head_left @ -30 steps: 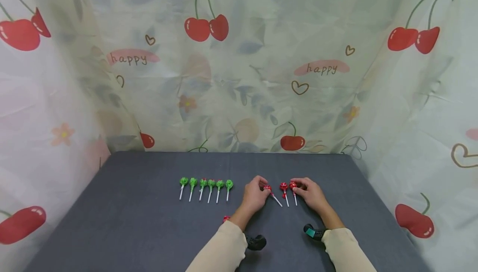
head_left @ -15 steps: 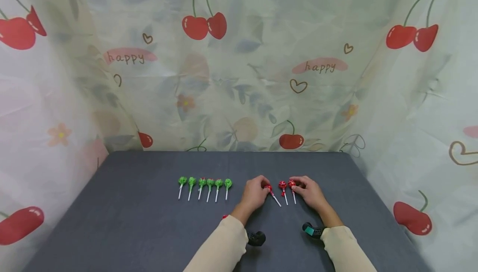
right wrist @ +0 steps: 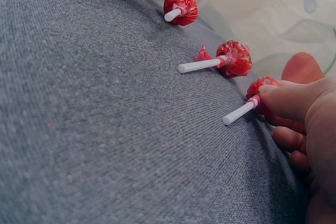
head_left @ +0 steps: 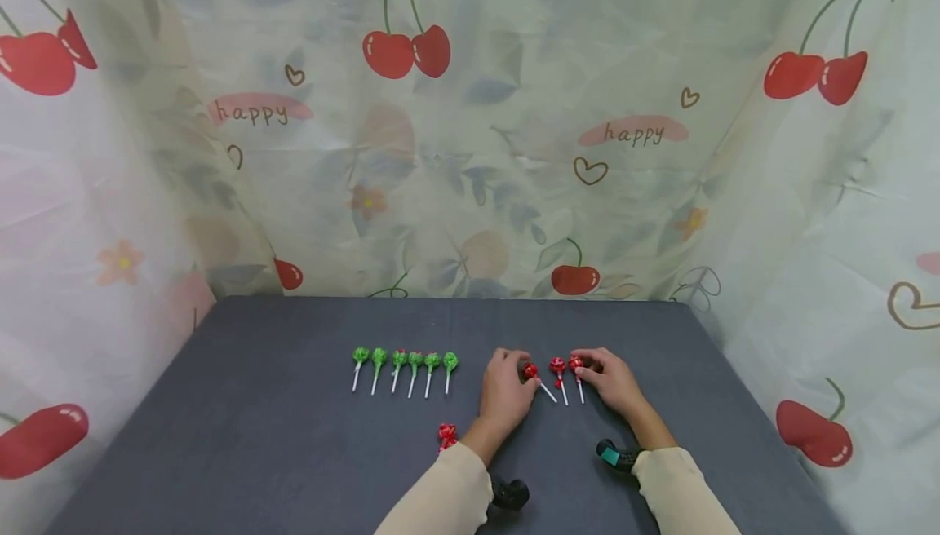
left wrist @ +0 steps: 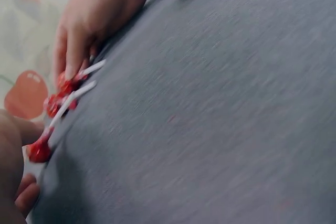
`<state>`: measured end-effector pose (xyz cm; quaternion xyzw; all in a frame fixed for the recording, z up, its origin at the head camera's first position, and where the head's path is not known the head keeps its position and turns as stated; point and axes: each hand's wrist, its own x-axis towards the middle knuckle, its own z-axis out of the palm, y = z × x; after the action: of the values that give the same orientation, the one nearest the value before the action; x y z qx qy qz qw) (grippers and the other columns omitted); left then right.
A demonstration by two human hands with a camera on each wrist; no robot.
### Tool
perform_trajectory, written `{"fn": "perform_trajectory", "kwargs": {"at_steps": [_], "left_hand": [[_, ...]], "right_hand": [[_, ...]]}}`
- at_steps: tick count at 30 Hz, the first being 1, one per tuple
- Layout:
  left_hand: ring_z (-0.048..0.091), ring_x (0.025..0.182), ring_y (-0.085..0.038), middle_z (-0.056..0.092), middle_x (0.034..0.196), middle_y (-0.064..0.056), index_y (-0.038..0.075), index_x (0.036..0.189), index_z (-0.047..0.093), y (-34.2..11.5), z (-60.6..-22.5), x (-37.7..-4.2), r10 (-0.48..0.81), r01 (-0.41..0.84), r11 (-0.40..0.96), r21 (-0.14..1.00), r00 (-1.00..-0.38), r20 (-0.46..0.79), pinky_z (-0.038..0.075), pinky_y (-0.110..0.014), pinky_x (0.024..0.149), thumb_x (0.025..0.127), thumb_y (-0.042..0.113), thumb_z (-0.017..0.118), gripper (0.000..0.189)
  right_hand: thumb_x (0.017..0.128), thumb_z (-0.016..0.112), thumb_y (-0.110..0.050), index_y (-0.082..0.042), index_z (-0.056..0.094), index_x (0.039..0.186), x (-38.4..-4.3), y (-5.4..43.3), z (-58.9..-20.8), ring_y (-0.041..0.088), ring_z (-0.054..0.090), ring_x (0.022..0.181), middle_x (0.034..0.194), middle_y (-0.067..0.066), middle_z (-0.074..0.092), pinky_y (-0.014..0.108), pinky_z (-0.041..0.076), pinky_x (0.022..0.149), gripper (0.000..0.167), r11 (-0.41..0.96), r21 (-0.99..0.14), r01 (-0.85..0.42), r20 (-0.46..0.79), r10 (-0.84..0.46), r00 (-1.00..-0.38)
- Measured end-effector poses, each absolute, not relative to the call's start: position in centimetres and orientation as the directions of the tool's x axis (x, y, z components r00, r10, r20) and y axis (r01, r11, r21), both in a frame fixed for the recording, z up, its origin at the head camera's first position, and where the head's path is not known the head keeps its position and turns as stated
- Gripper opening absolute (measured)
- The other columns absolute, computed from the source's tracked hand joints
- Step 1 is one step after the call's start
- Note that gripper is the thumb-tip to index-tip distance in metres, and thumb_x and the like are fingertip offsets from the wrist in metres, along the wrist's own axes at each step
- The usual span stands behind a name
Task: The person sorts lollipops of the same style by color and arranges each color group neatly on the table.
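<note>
My right hand (head_left: 611,380) pinches the wrapped head of a red lollipop (right wrist: 241,111), thumb on top in the right wrist view; its white stick points toward me. Just left of it lies a second red lollipop (head_left: 558,366) with a twisted wrapper tail. My left hand (head_left: 507,392) is around a third red lollipop (head_left: 530,370), whose stick slants toward the right. In the left wrist view a gap shows between this red head (left wrist: 39,151) and a lower finger (left wrist: 27,195), while the thumb is close to its neck.
A row of several green lollipops (head_left: 414,360) lies left of the hands. Another red lollipop (head_left: 447,434) lies beside the left sleeve, partly hidden. The dark cloth-covered table (head_left: 279,429) ends at a cherry-printed curtain (head_left: 485,217).
My left thumb and fingers have spread apart around the third red lollipop, whose stick has turned slightly. The left forearm has shifted right, uncovering more of the nearer red lollipop. The right hand keeps its place.
</note>
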<state>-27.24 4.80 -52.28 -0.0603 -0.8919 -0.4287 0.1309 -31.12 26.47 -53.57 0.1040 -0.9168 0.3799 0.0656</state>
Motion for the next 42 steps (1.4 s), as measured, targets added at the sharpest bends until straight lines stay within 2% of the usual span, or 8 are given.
{"fn": "perform_trajectory", "kwargs": {"at_steps": [4,9,14,23,33,42], "left_hand": [[0.054,0.099,-0.023,0.059,0.109,-0.005,0.011,0.116,0.069,5.8,-52.1,-26.3,-0.056,0.184,0.684,0.706,-0.952,0.301,0.045,-0.04,0.086,0.077,0.027,0.083,0.044],[0.052,0.102,-0.024,0.061,0.116,-0.004,0.013,0.12,0.068,6.8,-52.2,-25.5,-0.051,0.162,0.786,0.597,-0.945,0.323,0.041,-0.042,0.088,0.074,0.04,0.084,0.056],[0.051,0.107,-0.024,0.061,0.124,-0.003,0.017,0.124,0.066,7.1,-52.7,-25.2,-0.051,0.132,0.832,0.539,-0.949,0.311,0.038,-0.042,0.087,0.073,0.048,0.083,0.063],[0.049,0.111,-0.024,0.06,0.129,-0.002,0.018,0.128,0.063,6.7,-53.4,-25.1,-0.014,0.169,0.838,0.52,-0.945,0.328,0.036,-0.044,0.09,0.072,0.048,0.084,0.067],[0.048,0.119,-0.023,0.059,0.134,0.002,0.017,0.133,0.061,5.7,-53.3,-25.8,0.144,0.296,0.815,0.498,-0.936,0.321,0.034,-0.042,0.092,0.073,0.044,0.084,0.069],[0.046,0.123,-0.021,0.055,0.138,0.004,0.02,0.137,0.058,5.2,-53.0,-26.3,0.229,0.336,0.806,0.488,-0.936,0.267,0.033,-0.04,0.095,0.077,0.044,0.081,0.068]], "right_hand": [[0.089,0.07,-0.009,-0.004,0.069,0.117,-31.1,26.5,-53.6,0.02,0.051,0.08,0.095,0.006,0.059,0.035,0.04,0.07,0.028,0.682,-0.688,-0.248,0.211,-0.138,-0.968],[0.09,0.07,-0.01,-0.005,0.069,0.118,-31.1,26.5,-53.6,0.02,0.052,0.081,0.096,0.005,0.059,0.035,0.041,0.071,0.029,0.681,-0.693,-0.235,0.197,-0.134,-0.971],[0.09,0.07,-0.01,-0.005,0.068,0.118,-31.2,26.4,-53.6,0.02,0.052,0.082,0.098,0.006,0.06,0.036,0.041,0.072,0.029,0.685,-0.69,-0.232,0.195,-0.132,-0.972],[0.09,0.069,-0.009,-0.004,0.068,0.118,-31.1,26.4,-53.7,0.02,0.053,0.083,0.098,0.006,0.06,0.036,0.041,0.073,0.028,0.683,-0.689,-0.241,0.206,-0.133,-0.969],[0.089,0.07,-0.009,-0.004,0.069,0.117,-31.0,26.3,-53.7,0.021,0.052,0.082,0.097,0.007,0.06,0.036,0.041,0.072,0.028,0.677,-0.694,-0.246,0.213,-0.134,-0.968],[0.09,0.069,-0.009,-0.004,0.068,0.117,-31.0,26.3,-53.6,0.021,0.053,0.082,0.098,0.007,0.06,0.037,0.042,0.073,0.028,0.679,-0.695,-0.238,0.205,-0.131,-0.97]]}}
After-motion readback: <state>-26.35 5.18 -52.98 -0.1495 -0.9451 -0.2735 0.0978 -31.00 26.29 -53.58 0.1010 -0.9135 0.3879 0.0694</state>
